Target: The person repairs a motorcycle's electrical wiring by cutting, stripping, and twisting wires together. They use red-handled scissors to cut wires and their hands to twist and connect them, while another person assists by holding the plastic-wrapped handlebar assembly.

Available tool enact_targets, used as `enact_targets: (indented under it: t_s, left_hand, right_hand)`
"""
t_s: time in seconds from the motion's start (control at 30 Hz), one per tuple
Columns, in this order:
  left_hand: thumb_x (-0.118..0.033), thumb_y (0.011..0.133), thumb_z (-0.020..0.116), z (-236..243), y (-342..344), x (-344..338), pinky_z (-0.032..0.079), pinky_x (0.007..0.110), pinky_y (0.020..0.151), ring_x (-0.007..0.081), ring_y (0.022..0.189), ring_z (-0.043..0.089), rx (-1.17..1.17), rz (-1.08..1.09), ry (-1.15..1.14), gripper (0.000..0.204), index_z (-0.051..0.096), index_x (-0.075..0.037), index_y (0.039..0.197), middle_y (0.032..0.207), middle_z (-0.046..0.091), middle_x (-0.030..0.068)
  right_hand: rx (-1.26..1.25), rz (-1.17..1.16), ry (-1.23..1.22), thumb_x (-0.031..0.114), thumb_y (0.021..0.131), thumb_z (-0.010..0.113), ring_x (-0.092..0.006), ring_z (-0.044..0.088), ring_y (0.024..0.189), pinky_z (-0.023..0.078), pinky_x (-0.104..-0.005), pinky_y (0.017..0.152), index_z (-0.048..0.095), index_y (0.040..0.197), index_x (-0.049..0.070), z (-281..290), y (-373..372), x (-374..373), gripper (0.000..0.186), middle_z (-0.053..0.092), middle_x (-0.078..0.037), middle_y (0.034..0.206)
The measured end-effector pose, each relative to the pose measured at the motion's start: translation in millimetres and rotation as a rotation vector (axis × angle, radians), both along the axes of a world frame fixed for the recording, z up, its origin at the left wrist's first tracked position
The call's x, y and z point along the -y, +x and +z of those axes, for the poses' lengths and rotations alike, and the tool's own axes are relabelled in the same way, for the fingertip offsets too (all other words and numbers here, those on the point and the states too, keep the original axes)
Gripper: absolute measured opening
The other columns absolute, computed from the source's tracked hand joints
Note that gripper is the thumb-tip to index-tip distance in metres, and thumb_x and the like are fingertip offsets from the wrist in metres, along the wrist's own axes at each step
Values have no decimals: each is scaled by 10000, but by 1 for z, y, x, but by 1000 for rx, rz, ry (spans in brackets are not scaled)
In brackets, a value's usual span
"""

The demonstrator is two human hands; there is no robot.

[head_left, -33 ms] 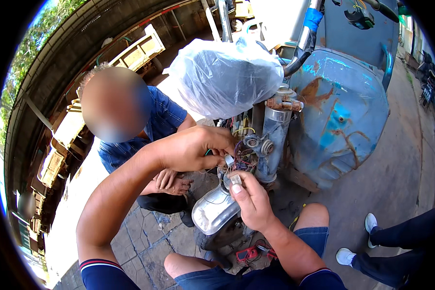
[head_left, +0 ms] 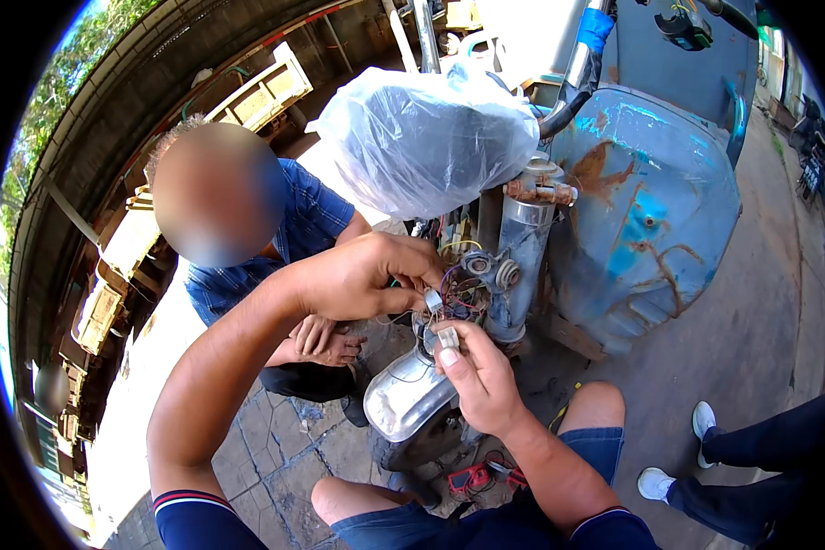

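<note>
My left hand [head_left: 371, 280] reaches in from the left and pinches a pale plastic wire connector [head_left: 433, 300] between thumb and fingers. Just below it, my right hand [head_left: 478, 378] holds a second whitish connector [head_left: 448, 338] between thumb and forefinger. The two connectors are close together but apart. Behind them runs a tangle of thin coloured wires [head_left: 456, 286] at the front of an old vehicle. A silver metal mudguard [head_left: 403, 396] sits below my hands. Beside the wires stands a worn metal steering column [head_left: 522, 243] with round fittings [head_left: 493, 268].
Clear plastic [head_left: 426, 137] wraps a bulky part above the wires. To the right is a rusty blue body panel [head_left: 651, 220]. A person in a blue shirt [head_left: 312, 206] crouches at the left. Red tools [head_left: 472, 478] lie on the paving; another person's shoes [head_left: 654, 485] are at right.
Both hands keep their grip on the connectors. My left fingers have shifted very slightly; otherwise the scene is almost the same.
</note>
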State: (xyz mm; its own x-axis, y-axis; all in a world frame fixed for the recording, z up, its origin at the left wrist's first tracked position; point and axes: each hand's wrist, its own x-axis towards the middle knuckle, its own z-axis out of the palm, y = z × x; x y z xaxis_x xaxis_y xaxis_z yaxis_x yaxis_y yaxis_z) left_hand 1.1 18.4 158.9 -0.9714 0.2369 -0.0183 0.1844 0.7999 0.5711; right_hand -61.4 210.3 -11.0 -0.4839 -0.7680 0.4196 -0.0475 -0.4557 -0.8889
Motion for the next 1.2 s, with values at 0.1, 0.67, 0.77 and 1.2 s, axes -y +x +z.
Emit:
enact_targets:
  t_s: [0.1, 0.67, 0.77, 1.2]
  left_hand:
    - [31, 897, 707, -8, 8, 8, 545, 311, 899, 188, 1052, 661, 78, 99, 228, 260, 698, 42, 1156, 1160, 670, 126]
    - [31, 905, 703, -28, 24, 13, 502, 293, 950, 160, 1103, 625, 81, 277, 455, 316, 672, 27, 1219, 1192, 655, 76]
    - [64, 907, 674, -38, 36, -2, 506, 298, 952, 155, 1108, 621, 42, 379, 649, 363, 624, 34, 1266, 1213, 634, 72]
    - [170, 839, 656, -101, 42, -46, 535, 312, 995, 202, 1172, 623, -422, 811, 1197, 570, 470, 74, 1368, 1281, 598, 161]
  right_hand:
    - [56, 107, -35, 194, 1042, 548, -131, 593, 884, 489, -284, 826, 558, 1307, -40, -5, -6, 0, 353, 621, -84, 1000]
    - [171, 142, -55, 102, 1028, 581, -136, 637, 977, 506, -288, 879, 443, 1459, -58, -9, -6, 2, 480, 687, -128, 1111]
    - [108, 128, -19, 78, 1006, 607, -145, 658, 974, 516, -295, 867, 490, 1421, -58, -11, -12, 3, 453, 700, -148, 1122]
    - [-132, -30, 64, -18, 921, 662, -169, 695, 923, 531, -295, 783, 545, 1390, -29, -2, -8, 9, 484, 736, -126, 1056]
